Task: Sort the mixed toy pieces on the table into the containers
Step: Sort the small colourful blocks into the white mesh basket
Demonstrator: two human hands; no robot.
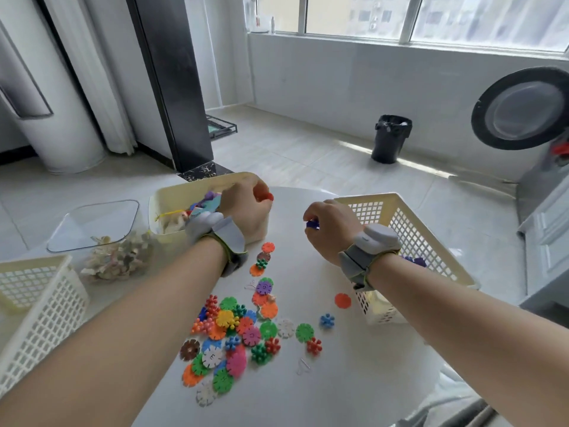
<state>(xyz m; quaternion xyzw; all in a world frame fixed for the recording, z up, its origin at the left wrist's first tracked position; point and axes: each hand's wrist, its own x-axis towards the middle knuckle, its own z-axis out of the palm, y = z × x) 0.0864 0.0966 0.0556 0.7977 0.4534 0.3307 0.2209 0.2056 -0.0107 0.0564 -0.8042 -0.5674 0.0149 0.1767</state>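
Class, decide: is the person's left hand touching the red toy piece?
Touching. The head view shows the left hand pinching the red toy piece in its fingertips.

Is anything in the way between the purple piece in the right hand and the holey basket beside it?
Nothing visible. The right hand pinches the purple piece just left of the lattice basket, whose top is open. Only the basket's own rim lies between them.
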